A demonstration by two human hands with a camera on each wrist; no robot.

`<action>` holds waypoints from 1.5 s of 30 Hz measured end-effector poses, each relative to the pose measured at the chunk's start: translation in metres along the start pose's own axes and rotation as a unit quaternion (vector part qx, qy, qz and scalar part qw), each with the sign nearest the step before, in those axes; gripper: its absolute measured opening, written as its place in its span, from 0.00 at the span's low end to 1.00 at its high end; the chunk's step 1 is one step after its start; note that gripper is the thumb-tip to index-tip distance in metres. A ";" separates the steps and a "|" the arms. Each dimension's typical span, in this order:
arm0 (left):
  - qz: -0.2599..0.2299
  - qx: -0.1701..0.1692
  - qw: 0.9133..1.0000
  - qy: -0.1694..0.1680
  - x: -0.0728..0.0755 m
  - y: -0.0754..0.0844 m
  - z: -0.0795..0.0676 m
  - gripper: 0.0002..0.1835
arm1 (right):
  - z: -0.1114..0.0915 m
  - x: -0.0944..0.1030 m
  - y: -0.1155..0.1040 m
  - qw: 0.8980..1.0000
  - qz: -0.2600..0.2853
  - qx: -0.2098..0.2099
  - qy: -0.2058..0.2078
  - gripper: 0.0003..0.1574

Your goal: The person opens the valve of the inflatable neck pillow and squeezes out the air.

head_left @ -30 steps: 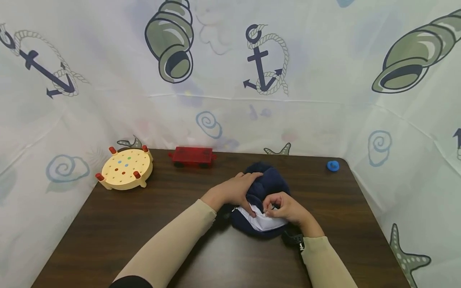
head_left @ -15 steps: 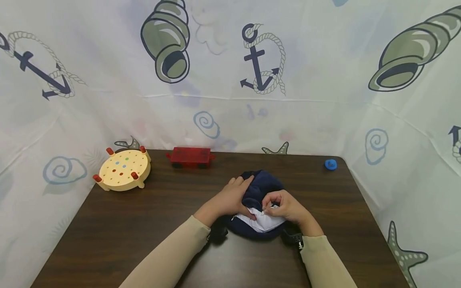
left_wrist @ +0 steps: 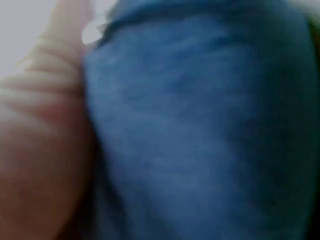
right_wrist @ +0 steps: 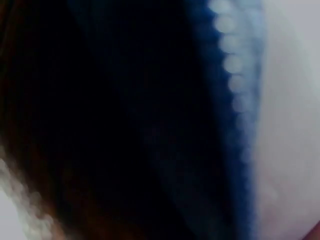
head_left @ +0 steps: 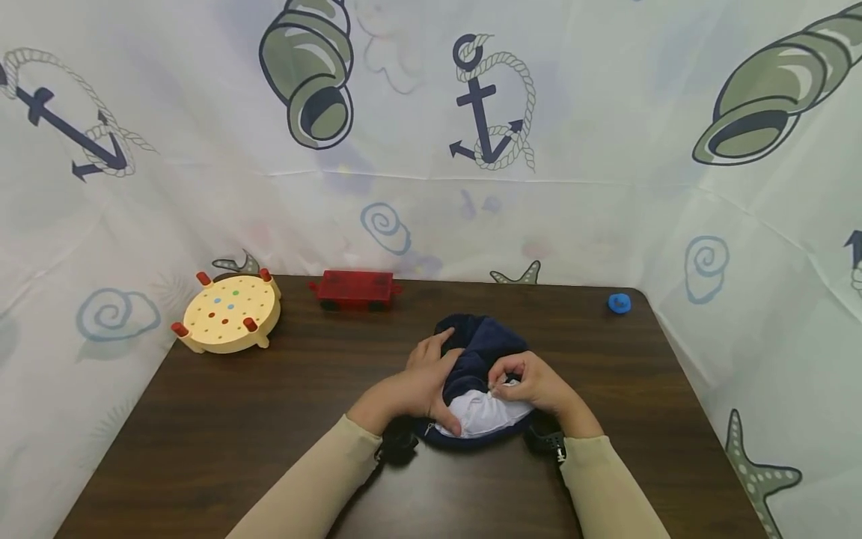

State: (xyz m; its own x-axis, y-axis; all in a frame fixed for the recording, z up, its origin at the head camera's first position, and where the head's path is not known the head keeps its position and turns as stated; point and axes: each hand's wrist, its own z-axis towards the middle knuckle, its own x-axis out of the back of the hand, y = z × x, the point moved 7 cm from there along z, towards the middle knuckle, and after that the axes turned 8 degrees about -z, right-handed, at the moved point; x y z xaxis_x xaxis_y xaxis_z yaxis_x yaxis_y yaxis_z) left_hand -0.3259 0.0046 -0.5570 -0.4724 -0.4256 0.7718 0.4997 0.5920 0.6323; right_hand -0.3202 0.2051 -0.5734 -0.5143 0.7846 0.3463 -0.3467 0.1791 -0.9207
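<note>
A navy blue plush cushion [head_left: 481,348] lies on the table, its zip undone to show the white lining [head_left: 481,412]. My left hand [head_left: 411,389] grips its left side, the thumb on the white lining and the fingers over the navy cloth. At the edge of the opening, my right hand [head_left: 535,385] pinches the zip with thumb and forefinger; the exact bit between the fingertips is hidden. The left wrist view shows blurred blue cloth [left_wrist: 175,125] beside the thumb. In the right wrist view, a row of pale zip teeth [right_wrist: 232,65] runs between dark cloth and white lining.
On the dark wooden table [head_left: 269,419], a round yellow pegboard-like toy [head_left: 229,314] with red-tipped pegs stands at the back left. Beside it is a red wheeled toy wagon [head_left: 355,290]. A small blue piece [head_left: 619,302] lies at the back right. Patterned cloth [head_left: 417,150] hangs behind.
My left hand has shifted left and toward me along the cushion, and more white lining shows and bulges. My right hand keeps its pinch at nearly the same spot.
</note>
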 end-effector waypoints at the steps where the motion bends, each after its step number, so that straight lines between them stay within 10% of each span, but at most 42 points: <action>1: 0.015 -0.004 1.000 -0.001 0.001 0.002 -0.001 0.77 | 0.000 0.000 0.000 1.000 0.001 0.001 -0.003 0.06; 5: 0.056 -0.028 0.998 0.022 0.004 0.005 0.003 0.70 | 0.002 0.003 -0.002 1.000 -0.006 0.002 0.000 0.06; 11: -0.014 -0.039 0.997 0.065 0.014 0.003 0.010 0.57 | 0.006 0.011 -0.007 0.999 -0.016 0.005 0.049 0.08; 21: -0.033 -0.008 0.995 0.089 0.017 -0.001 0.012 0.70 | 0.007 0.013 -0.015 0.996 -0.028 0.003 0.088 0.11; 31: -0.041 0.008 0.986 0.160 0.025 -0.004 0.014 0.30 | 0.004 0.015 -0.028 0.990 -0.062 0.016 0.129 0.10; 45: -0.114 0.031 0.979 0.167 0.031 -0.019 0.011 0.24 | 0.006 0.009 -0.051 0.990 -0.094 0.054 0.086 0.15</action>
State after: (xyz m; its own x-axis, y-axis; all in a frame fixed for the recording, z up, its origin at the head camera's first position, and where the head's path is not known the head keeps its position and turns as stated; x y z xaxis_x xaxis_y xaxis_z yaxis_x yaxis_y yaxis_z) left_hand -0.3584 -0.0122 -0.5461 -0.2986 -0.7451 0.5964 0.3595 0.4910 0.7935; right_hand -0.3112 0.1993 -0.5221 -0.2945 0.8346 0.4655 -0.5104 0.2744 -0.8150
